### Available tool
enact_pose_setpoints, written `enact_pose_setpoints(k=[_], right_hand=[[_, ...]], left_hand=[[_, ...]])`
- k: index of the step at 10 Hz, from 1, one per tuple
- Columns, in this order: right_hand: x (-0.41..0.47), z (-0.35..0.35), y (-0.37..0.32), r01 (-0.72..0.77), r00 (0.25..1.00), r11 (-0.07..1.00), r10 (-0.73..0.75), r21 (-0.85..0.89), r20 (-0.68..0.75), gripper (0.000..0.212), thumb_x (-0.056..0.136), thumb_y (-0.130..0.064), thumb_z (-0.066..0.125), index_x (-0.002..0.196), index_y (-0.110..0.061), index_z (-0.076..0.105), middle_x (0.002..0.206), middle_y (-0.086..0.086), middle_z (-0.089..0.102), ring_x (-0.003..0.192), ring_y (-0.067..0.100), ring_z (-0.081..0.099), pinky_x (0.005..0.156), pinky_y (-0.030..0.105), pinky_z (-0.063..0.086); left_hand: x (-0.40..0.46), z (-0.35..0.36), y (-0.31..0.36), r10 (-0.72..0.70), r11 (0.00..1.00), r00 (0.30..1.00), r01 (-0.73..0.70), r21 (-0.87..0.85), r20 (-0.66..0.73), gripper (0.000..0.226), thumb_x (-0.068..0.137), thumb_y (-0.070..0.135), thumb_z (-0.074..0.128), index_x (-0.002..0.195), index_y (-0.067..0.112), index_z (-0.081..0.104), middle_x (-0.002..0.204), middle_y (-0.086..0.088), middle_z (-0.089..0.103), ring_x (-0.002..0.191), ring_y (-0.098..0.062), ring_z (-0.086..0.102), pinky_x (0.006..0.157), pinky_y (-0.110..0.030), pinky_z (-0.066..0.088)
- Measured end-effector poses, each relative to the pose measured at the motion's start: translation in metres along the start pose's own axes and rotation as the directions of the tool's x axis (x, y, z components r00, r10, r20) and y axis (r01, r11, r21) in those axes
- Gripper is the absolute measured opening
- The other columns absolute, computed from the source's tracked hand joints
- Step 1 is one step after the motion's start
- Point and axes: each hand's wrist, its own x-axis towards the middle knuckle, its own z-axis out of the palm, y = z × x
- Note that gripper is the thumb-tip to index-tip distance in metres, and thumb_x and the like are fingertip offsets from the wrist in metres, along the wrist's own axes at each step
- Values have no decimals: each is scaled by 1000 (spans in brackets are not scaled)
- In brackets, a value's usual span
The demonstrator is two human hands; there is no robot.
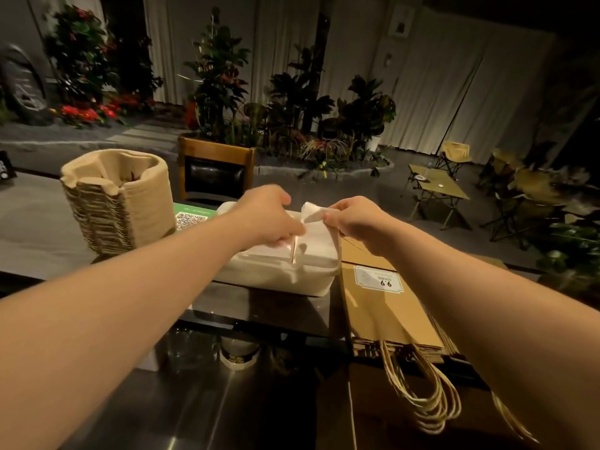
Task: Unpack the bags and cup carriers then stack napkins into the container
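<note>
Dim light falls across a dark, smooth counter (48, 228) with a faint sheen, and beyond it pale pleated curtains hang behind leafy potted plants (220, 92) and red flowers. At the counter's middle sits a white container (285, 274), a rounded-cornered rectangular box with matte walls, and a soft white stack of napkins (319, 241) rises above its rim. Both bare arms reach out over it. The left hand (269, 216) has its fingers curled down onto the top of the stack, apparently pinching at the napkin edge beside a thin pale strip that stands upright there; what that strip is cannot be told. The right hand (357, 220) pinches a folded white napkin corner (313, 212) between thumb and fingers, lifting it just above the stack. To the left stands a tall pile of cup carriers (117, 203), moulded tan pulp with ridged, layered edges and a hollow round well at the top. Between that pile and the container lies a green card with a QR code (190, 217). On the right, flat brown paper bags (386, 306) lie stacked, smooth kraft paper bearing a small white label, their twisted cord handles (422, 394) hanging over the near edge. A wooden chair (216, 167) with a dark padded back stands behind the counter.
</note>
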Motion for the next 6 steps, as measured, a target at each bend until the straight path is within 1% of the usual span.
enact_pose_setpoints(k=[1,2,3,4,5,6], right_hand=[[2,6,2,59,998,988,-58,-144,12,19,96,-25,67,112,-16,70,105,-1,68,95,17,62,67,25,47],[2,12,8,179,967,946,-219,-269,-127,33,93,-32,70,123,-21,63,119,0,61,109,22,60,91,39,53],[-8,9,15,294,901,797,-415,-528,-123,24,97,-40,61,117,-31,68,121,-4,63,117,23,53,95,46,42],[-18,10,21,272,931,678,-365,-683,8,27,101,-46,51,118,-38,71,118,-10,67,118,23,48,86,45,30],[-23,14,22,233,949,709,-316,-666,-4,28,104,-43,47,115,-37,73,107,-10,71,105,21,53,84,45,30],[-29,15,19,224,954,746,-299,-627,-14,31,106,-38,43,116,-32,72,118,-6,68,106,21,55,88,45,30]], left_hand=[[6,4,-9,284,945,956,-265,193,-73,56,86,46,78,136,32,57,114,7,68,102,-12,65,78,-26,53],[14,11,-13,421,805,900,-429,410,116,43,91,47,72,130,30,65,125,10,67,121,-17,57,97,-32,46],[22,15,-19,330,718,910,-416,558,252,28,91,60,61,89,32,60,88,14,64,90,-16,60,75,-34,49],[27,19,-24,299,637,899,-438,635,320,37,91,71,43,88,36,55,86,12,62,85,-14,57,80,-42,53],[27,21,-21,279,590,898,-441,676,341,33,98,65,43,92,36,55,89,13,61,89,-15,55,82,-45,50],[25,22,-14,299,577,896,-445,685,329,29,101,59,44,90,35,56,96,10,63,102,-17,58,88,-48,51]])
